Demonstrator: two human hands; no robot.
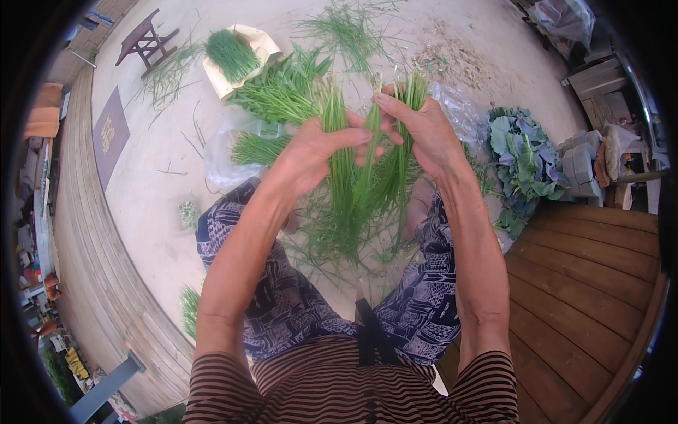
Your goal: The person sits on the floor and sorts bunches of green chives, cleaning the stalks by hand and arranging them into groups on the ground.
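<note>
My left hand [323,148] grips a bunch of long green chives [339,185], its pale cut ends pointing away from me. Close beside it, my right hand [424,119] is closed around a second bunch of chives [412,95]. A few stalks [374,124] stand between the two hands, near the right thumb and the left fingertips. The leaf tips of both bunches hang down between my knees, above loose chives scattered on the ground. Some fingers are hidden behind the stalks.
Leafy greens [286,90] lie beyond my left hand, near chives in a paper bag [217,79] and a clear plastic bag [217,159]. Purple-green leaves [522,153] are heaped at right, by a brown wooden deck [593,254]. A small wooden stool [145,42] lies at the far left.
</note>
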